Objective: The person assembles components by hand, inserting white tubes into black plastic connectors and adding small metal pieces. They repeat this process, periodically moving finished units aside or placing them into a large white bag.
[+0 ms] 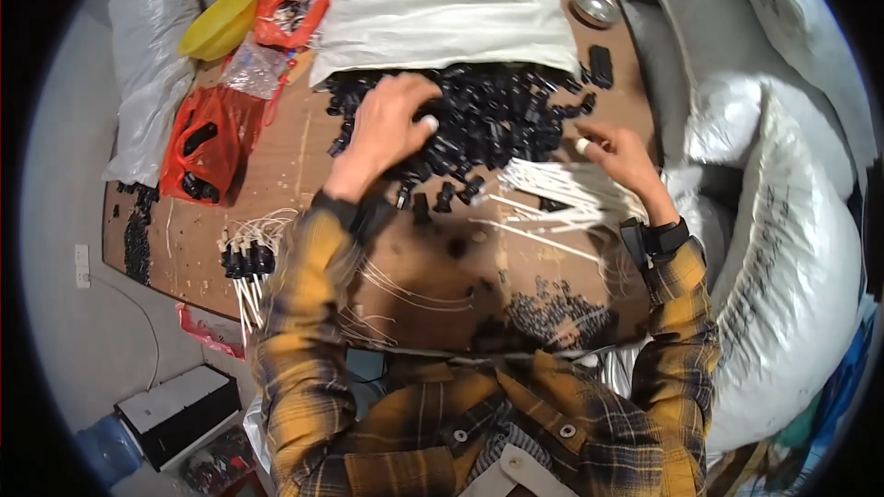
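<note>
My left hand [391, 124] hovers over the left part of a heap of small black plastic fittings [488, 115], fingers bent and the thumb apart, a white covering on the thumb tip. Nothing shows in its grasp. To the right of the heap, my right hand [622, 158] hangs above a bundle of white sticks [562, 189]. Its thumb and forefinger are slightly apart, with a white covering on one digit and no object visible between them. Several loose black fittings [422, 207] lie at the heap's near edge. The heap spills from a large white sack [447, 9].
Left on the brown table [304, 166] are a red bag [207, 143], a yellow basin [224, 18] and a bunch of black-headed white sticks [247, 262]. Small dark grains [562, 315] lie near me. A metal bowl [595, 8] stands at far right. Stuffed sacks [783, 248] crowd the right side.
</note>
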### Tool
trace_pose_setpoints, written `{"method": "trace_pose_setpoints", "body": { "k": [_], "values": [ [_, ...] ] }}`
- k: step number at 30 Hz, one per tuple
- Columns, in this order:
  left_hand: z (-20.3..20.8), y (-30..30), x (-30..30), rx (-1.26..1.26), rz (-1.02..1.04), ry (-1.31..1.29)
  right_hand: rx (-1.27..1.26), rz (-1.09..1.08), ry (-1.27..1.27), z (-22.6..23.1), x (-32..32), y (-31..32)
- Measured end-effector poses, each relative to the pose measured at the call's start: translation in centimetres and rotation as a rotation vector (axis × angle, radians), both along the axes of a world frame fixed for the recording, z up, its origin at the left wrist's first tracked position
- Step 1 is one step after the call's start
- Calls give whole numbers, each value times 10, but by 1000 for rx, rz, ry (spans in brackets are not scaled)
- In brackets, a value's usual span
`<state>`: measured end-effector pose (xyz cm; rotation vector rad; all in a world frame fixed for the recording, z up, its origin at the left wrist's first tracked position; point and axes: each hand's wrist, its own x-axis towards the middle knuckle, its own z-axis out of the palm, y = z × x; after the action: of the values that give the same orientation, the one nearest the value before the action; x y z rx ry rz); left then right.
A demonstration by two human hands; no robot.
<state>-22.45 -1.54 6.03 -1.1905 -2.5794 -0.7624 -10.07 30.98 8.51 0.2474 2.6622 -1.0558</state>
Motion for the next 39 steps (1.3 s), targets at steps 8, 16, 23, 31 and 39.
{"method": "trace_pose_setpoints", "body": {
  "k": [8, 16, 23, 31, 39],
  "values": [
    [-70, 91, 169, 42, -637, -264, 723, 146, 509, -78, 62, 52],
    [-85, 50, 156, 199, -368, -247, 619, 30, 183, -82, 111, -22],
    [-36, -42, 202, -11, 164, -137, 391, -19, 612, -57, 167, -31],
    [-69, -63, 216, 9, 131, -371, 133, 149, 379, -62, 211, -58],
    [-66, -123, 227, -2, 412, -572, 161, 155, 242, -61, 236, -36]
  ]
}}
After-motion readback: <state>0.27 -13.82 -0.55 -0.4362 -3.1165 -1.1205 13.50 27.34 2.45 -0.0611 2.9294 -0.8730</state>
